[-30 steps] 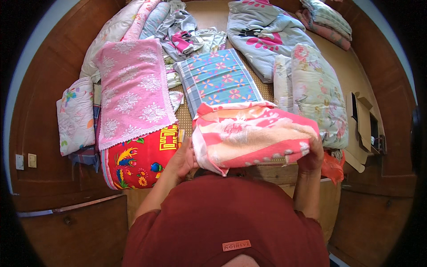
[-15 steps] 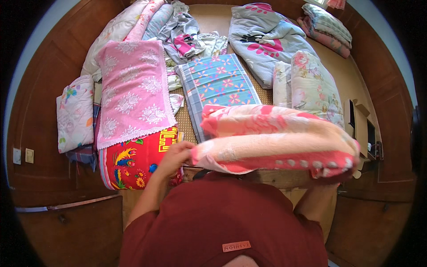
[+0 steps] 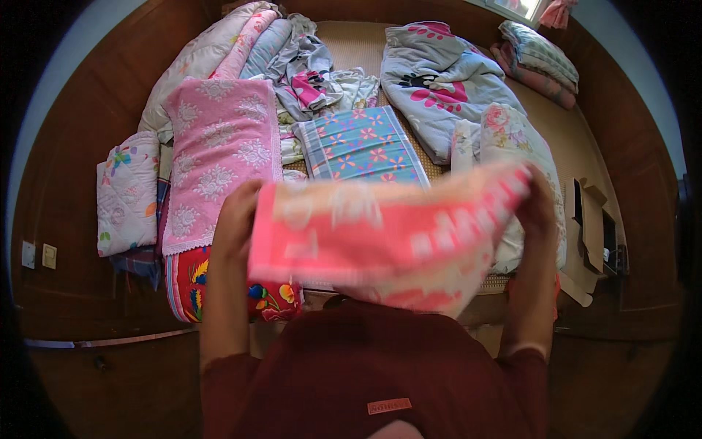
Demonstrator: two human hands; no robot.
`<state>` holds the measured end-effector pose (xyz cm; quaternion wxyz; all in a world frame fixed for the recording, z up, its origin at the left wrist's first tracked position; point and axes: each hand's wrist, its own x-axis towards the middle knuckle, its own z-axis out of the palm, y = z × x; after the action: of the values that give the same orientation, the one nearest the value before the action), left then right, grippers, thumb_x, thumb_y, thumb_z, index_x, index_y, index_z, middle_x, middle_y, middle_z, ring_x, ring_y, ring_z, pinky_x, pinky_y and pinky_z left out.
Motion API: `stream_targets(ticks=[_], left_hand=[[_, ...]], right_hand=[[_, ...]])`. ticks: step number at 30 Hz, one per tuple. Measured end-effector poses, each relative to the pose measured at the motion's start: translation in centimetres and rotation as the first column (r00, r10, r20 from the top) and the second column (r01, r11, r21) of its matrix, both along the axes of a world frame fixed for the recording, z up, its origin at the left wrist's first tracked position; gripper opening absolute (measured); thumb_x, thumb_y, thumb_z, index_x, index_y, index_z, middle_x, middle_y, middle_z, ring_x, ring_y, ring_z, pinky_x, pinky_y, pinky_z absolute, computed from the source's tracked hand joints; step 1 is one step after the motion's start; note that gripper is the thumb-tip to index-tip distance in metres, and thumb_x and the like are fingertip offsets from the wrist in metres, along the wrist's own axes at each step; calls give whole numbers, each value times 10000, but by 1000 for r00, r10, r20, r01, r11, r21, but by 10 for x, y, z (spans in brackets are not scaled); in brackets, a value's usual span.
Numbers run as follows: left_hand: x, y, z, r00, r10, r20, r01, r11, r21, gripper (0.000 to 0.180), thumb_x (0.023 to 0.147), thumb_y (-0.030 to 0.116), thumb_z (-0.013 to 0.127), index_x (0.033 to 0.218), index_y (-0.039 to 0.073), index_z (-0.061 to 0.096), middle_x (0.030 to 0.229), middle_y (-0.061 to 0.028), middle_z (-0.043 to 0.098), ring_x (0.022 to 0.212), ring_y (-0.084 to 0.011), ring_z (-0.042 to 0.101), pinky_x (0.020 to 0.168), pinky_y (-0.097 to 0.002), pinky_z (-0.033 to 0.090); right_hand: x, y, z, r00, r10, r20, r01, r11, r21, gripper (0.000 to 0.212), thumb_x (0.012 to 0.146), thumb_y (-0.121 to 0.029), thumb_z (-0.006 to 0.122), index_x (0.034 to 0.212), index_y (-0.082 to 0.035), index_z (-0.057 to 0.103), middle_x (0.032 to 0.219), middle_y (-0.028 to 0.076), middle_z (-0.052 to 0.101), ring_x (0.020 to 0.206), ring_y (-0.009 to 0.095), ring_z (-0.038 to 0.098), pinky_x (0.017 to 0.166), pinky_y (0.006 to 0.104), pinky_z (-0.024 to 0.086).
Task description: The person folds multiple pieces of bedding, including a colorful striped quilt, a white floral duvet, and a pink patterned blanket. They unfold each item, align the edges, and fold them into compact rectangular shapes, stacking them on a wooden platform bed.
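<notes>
A coral-pink and cream towel (image 3: 380, 227) with pale motifs stretches between my hands in front of my chest, its middle sagging and smeared by motion. My left hand (image 3: 240, 211) grips its left edge, next to a pink pillow towel (image 3: 227, 139) with white flowers. At the upper right corner, my right hand (image 3: 538, 201) is closed on the fabric, its fingers partly hidden. Beyond the held towel lies a blue pillow cover (image 3: 363, 146) with pink and orange flowers, its near end covered from view.
Left: a red patterned quilt (image 3: 190, 282) and a folded white floral quilt (image 3: 126, 194). Far side: crumpled grey cloth (image 3: 303, 62) and a grey paw-print blanket (image 3: 446, 80). Right: a floral quilt (image 3: 515, 139), an open cardboard box (image 3: 591, 227) and folded bedding (image 3: 541, 62).
The towel has moved left and been lifted and spread between my hands, from a folded bundle at the right. Both my hands have risen, the left one shifting left.
</notes>
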<state>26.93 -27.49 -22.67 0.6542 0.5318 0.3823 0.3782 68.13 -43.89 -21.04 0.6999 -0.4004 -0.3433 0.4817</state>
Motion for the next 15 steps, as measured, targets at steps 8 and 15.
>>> stream_targets(ticks=[8,15], left_hand=[[20,134,117,808,48,587,-206,957,205,224,866,101,471,1049,-17,522,1050,-144,570,974,-227,559,885,-348,446],[7,102,104,848,92,522,-247,940,237,229,886,130,442,1055,-5,517,1066,-110,566,985,-198,549,878,-325,441]], right_hand=[[65,158,133,916,384,114,-394,814,427,281,877,-253,481,1035,-33,554,996,96,598,907,200,575,834,348,458],[60,142,109,923,342,175,-384,822,420,283,872,-226,482,1067,-29,540,1046,101,580,966,207,557,886,364,443]])
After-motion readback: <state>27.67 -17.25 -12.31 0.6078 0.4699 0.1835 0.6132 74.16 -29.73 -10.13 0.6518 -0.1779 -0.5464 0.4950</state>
